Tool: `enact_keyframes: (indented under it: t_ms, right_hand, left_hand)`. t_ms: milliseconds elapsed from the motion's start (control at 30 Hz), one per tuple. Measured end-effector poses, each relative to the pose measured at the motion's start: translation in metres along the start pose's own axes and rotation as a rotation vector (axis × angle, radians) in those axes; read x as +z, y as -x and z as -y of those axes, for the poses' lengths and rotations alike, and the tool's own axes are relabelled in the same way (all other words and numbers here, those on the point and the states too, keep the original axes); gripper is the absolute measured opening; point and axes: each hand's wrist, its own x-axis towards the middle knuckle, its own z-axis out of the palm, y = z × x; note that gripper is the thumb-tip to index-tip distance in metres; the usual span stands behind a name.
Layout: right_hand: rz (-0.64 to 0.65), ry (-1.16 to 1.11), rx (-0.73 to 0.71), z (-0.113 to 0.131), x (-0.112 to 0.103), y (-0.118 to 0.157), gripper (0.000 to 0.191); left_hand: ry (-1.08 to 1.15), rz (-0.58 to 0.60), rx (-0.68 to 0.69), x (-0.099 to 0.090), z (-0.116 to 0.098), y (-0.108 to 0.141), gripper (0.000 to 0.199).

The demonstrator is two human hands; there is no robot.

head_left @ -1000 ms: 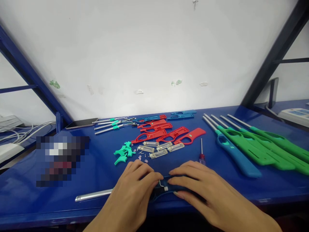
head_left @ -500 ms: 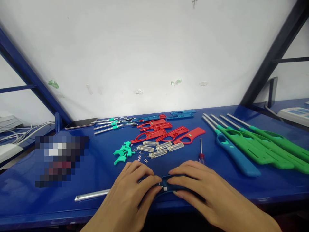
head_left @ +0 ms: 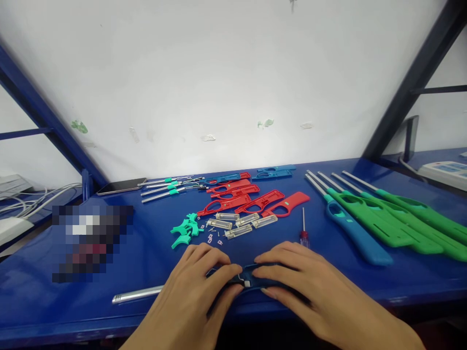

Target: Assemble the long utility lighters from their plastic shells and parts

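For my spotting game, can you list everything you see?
Wall: one, white, back.
Table: one, blue, below.
Posts: two, blue and black, sides.
Flat slab: one, dark, back left.
Blurred item: one, colours unclear, left.
Rods: several, silver, back left.
Handle halves: several, red and blue, back middle.
Curved pieces: several, teal, middle.
Cases: five, clear, middle.
Tiny bits: several, pale, middle.
Screwdriver: one, partly red, centre right.
Lighters: about five, green and blue, right.
Devices: several, white, edges.
Cables: several, white, left.
Held handle: one, blue, front.
Tube: one, silver, front.
Left hand: one, bare, front.
Right hand: one, bare, front.
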Motion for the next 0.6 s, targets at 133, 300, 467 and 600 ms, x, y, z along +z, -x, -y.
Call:
enact_keyframes:
  t_ms: [133, 300, 467, 600]
  right_hand:
    - [-0.014, 0.001, 0.001, -0.0004, -0.0008, 0.0012, 0.026]
    - [-0.045, 0.006, -0.006, 0.0003, -0.0008, 0.0007, 0.031]
    - [-0.054, 0.011, -0.007, 0.002, -0.0015, -0.0012, 0.033]
    - [-0.05, 0.008, -0.008, 0.001, 0.0, -0.0004, 0.033]
  left_hand:
    - [-0.005, -0.021, 0.017, 0.0011, 0.0003, -0.0002, 0.021]
    - [-0.026, -0.028, 0.024, 0.0033, -0.0006, 0.0016, 0.019]
    - [-0.045, -0.01, 0.017, 0.0032, -0.0029, 0.0004, 0.018]
    - [-0.088, -0.063, 0.026, -0.0025, 0.0002, -0.0002, 0.024]
